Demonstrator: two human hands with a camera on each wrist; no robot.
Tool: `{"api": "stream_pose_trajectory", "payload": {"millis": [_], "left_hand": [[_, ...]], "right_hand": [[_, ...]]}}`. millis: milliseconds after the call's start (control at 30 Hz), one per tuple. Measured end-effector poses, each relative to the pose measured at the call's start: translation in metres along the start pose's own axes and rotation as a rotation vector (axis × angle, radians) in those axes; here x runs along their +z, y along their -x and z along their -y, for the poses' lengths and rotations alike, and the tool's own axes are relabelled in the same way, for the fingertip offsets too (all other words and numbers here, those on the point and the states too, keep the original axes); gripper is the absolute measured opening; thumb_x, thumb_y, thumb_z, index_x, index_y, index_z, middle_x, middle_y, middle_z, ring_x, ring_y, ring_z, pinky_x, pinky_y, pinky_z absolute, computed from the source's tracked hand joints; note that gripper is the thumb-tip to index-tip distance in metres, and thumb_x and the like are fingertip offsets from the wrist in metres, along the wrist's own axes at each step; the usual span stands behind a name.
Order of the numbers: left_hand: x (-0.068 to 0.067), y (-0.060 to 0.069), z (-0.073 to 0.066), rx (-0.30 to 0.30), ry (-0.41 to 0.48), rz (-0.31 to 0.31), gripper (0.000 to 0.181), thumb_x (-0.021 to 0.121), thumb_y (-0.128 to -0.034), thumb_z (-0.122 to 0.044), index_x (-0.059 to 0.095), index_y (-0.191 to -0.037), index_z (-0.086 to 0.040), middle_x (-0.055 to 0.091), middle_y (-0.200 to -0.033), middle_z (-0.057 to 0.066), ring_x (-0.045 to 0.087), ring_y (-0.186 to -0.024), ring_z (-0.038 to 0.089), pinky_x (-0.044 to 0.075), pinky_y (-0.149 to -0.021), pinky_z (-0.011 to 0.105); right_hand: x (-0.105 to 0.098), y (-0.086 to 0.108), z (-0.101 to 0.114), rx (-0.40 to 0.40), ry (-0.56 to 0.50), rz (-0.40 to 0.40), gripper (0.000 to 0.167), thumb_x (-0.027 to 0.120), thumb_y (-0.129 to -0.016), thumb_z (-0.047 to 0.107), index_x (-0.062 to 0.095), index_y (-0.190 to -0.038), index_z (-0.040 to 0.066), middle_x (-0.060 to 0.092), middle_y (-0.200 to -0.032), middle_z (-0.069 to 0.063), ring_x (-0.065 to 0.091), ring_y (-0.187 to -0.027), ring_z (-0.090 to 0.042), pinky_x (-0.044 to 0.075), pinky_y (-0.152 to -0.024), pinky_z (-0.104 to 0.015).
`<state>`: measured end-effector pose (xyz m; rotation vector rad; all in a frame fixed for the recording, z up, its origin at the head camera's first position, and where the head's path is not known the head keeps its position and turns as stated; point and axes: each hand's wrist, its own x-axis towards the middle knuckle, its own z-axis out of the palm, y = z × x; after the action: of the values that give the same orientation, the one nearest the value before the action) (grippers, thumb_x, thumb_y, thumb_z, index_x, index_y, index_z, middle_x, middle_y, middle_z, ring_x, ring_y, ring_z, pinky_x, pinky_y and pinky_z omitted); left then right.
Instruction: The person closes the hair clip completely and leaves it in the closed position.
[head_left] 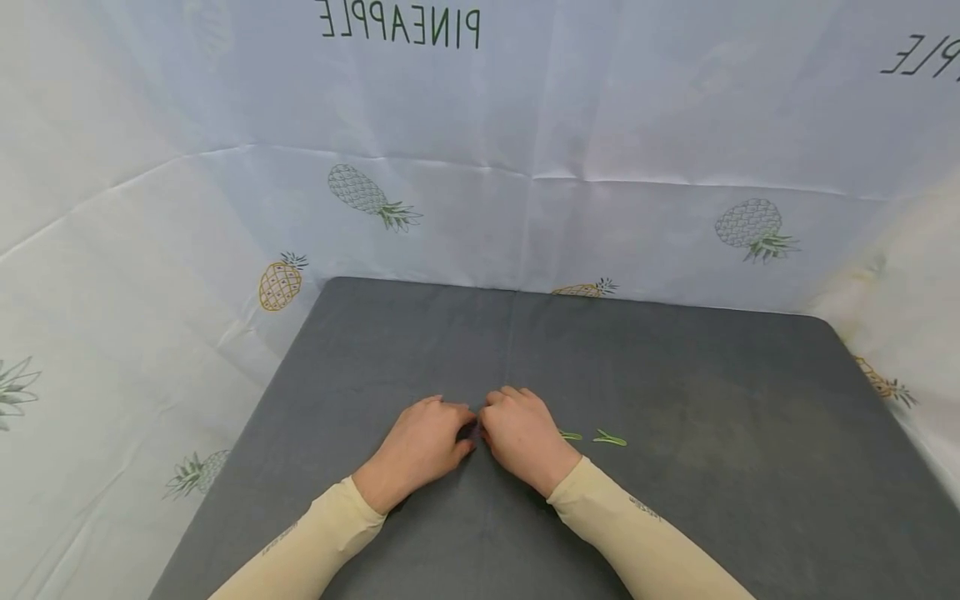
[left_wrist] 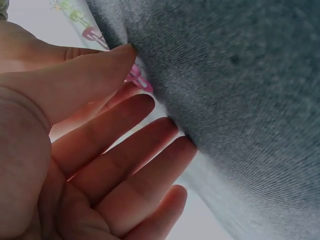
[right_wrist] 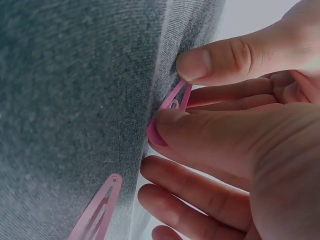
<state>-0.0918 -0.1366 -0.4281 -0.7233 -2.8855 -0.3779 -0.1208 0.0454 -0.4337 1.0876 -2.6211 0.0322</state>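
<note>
A pink snap hair clip (right_wrist: 156,135) is held between both hands over the grey table. Its broad end is pinched by the thumb and finger of my right hand (head_left: 525,433). At the narrow end, the thumb of my left hand (head_left: 420,446) grips it. In the left wrist view only a bit of the pink clip (left_wrist: 141,81) shows past the left thumb; the other left fingers are loosely bent. From the head view the hands mostly hide it. A paler pink hair clip (right_wrist: 100,210) lies on the cloth in the right wrist view.
Green hair clips (head_left: 610,439) lie on the grey table (head_left: 720,500) just right of the right hand. In the left wrist view, a mauve clip (left_wrist: 92,35) and a green clip (left_wrist: 77,17) lie beyond the hands. A white pineapple-print curtain (head_left: 480,225) surrounds the table.
</note>
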Motion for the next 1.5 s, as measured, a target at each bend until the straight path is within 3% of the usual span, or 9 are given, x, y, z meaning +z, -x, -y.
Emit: {"api": "stream_pose_trajectory", "payload": {"millis": [133, 233, 300, 433, 567, 667, 867, 1033, 1500], "left_hand": [[0.000, 0.000, 0.000, -0.005, 0.021, -0.001, 0.015, 0.090, -0.0875, -0.023, 0.076, -0.082, -0.021, 0.059, -0.068, -0.007, 0.059, -0.059, 0.014, 0.062, -0.078, 0.041], [-0.001, 0.000, 0.001, -0.001, 0.050, 0.013, 0.015, 0.090, -0.0874, -0.023, 0.076, -0.082, -0.021, 0.056, -0.067, -0.007, 0.047, -0.053, 0.008, 0.047, -0.055, 0.030], [-0.002, -0.001, 0.001, 0.001, 0.077, 0.023, 0.014, 0.090, -0.0872, -0.023, 0.077, -0.084, -0.021, 0.058, -0.068, -0.005, 0.044, -0.051, 0.006, 0.040, -0.050, 0.026], [-0.005, -0.001, 0.000, -0.001, 0.132, 0.032, 0.009, 0.090, -0.0879, -0.020, 0.082, -0.092, -0.019, 0.077, -0.083, 0.004, 0.060, -0.056, 0.014, 0.049, -0.054, 0.027], [-0.006, -0.001, 0.000, -0.030, 0.164, 0.035, 0.010, 0.087, -0.0889, -0.014, 0.085, -0.099, -0.017, 0.084, -0.104, 0.013, 0.078, -0.082, 0.029, 0.063, -0.068, 0.039], [-0.007, -0.001, -0.001, -0.065, 0.184, 0.045, 0.009, 0.085, -0.0905, -0.011, 0.084, -0.097, -0.016, 0.083, -0.100, 0.010, 0.077, -0.078, 0.027, 0.061, -0.066, 0.039], [-0.011, 0.002, -0.005, -0.110, 0.240, 0.067, 0.007, 0.079, -0.0961, -0.009, 0.079, -0.093, -0.015, 0.074, -0.080, -0.002, 0.052, -0.058, 0.004, 0.045, -0.056, 0.024], [-0.017, 0.008, -0.010, -0.101, 0.239, 0.064, 0.006, 0.079, -0.0969, -0.011, 0.080, -0.100, -0.016, 0.078, -0.092, -0.003, 0.060, -0.067, 0.003, 0.050, -0.062, 0.024], [-0.033, 0.016, -0.025, -0.050, 0.166, -0.052, 0.013, 0.083, -0.0953, -0.016, 0.080, -0.108, -0.016, 0.079, -0.103, -0.004, 0.075, -0.089, 0.012, 0.061, -0.076, 0.032]], "right_hand": [[0.000, 0.001, 0.000, 0.003, -0.014, -0.021, 0.016, 0.086, -0.093, 0.023, 0.079, -0.078, 0.022, 0.067, -0.075, 0.004, 0.063, -0.072, -0.015, 0.052, -0.066, -0.032], [-0.002, 0.002, 0.000, 0.019, -0.039, -0.014, 0.013, 0.086, -0.093, 0.025, 0.080, -0.082, 0.022, 0.068, -0.076, 0.004, 0.063, -0.072, -0.015, 0.052, -0.066, -0.031], [-0.004, 0.003, 0.000, 0.027, -0.054, -0.009, 0.011, 0.086, -0.093, 0.027, 0.081, -0.084, 0.022, 0.068, -0.076, 0.005, 0.064, -0.073, -0.014, 0.052, -0.066, -0.031], [-0.007, 0.003, -0.001, 0.025, -0.068, -0.009, 0.009, 0.086, -0.094, 0.027, 0.081, -0.087, 0.023, 0.069, -0.077, 0.005, 0.064, -0.073, -0.014, 0.052, -0.066, -0.031], [-0.008, 0.004, -0.002, 0.018, -0.069, -0.002, 0.010, 0.086, -0.094, 0.027, 0.081, -0.086, 0.024, 0.069, -0.076, 0.006, 0.063, -0.071, -0.014, 0.052, -0.067, -0.032], [-0.009, 0.005, -0.001, 0.017, -0.072, 0.000, 0.011, 0.086, -0.094, 0.027, 0.079, -0.085, 0.024, 0.067, -0.075, 0.006, 0.062, -0.070, -0.014, 0.051, -0.066, -0.032], [-0.014, 0.010, 0.001, 0.014, -0.073, -0.023, 0.015, 0.087, -0.092, 0.026, 0.076, -0.082, 0.024, 0.065, -0.073, 0.006, 0.060, -0.068, -0.014, 0.049, -0.066, -0.032], [-0.023, 0.018, 0.000, 0.014, -0.087, -0.070, 0.017, 0.088, -0.091, 0.025, 0.075, -0.081, 0.025, 0.065, -0.074, 0.007, 0.060, -0.070, -0.014, 0.050, -0.069, -0.032], [-0.042, 0.032, 0.000, 0.006, -0.130, -0.126, 0.009, 0.085, -0.095, 0.021, 0.078, -0.091, 0.025, 0.069, -0.082, 0.009, 0.064, -0.078, -0.013, 0.054, -0.079, -0.033]]}}
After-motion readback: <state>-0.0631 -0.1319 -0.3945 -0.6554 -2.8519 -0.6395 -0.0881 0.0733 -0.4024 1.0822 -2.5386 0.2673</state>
